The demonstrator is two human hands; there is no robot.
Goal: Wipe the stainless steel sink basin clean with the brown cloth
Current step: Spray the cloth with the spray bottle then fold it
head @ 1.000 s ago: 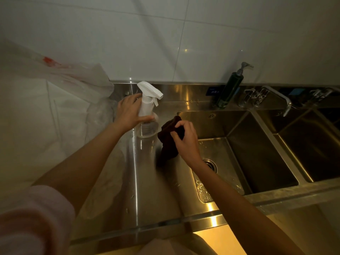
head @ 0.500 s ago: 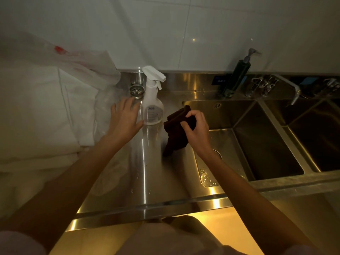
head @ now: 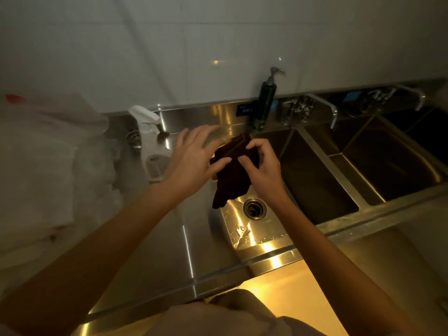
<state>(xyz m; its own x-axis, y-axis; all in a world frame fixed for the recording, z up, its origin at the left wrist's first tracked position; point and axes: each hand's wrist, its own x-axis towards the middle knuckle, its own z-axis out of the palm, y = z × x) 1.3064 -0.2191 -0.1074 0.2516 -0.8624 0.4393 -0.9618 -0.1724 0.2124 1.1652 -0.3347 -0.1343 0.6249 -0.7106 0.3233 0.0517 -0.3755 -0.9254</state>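
The brown cloth (head: pixel 232 175) hangs crumpled above the left rim of the stainless steel sink basin (head: pixel 312 175), just over its round drain (head: pixel 254 208). My right hand (head: pixel 263 166) pinches the cloth's upper part between thumb and fingers. My left hand (head: pixel 194 161) has its fingers spread, and its thumb touches the cloth's left edge. Water drops lie on the basin floor near the front wall.
A white spray bottle (head: pixel 151 146) stands on the steel counter (head: pixel 155 238) left of my left hand, beside a small drain strainer (head: pixel 134 137). A dark soap pump bottle (head: pixel 265 103) and taps (head: pixel 300 110) line the back ledge. A second basin (head: pixel 392 154) lies right. White plastic bags (head: pixel 46 151) lie left.
My left hand let go of the spray bottle and moved right to the cloth. My right hand lifted the cloth toward the basin. The view shifted left.
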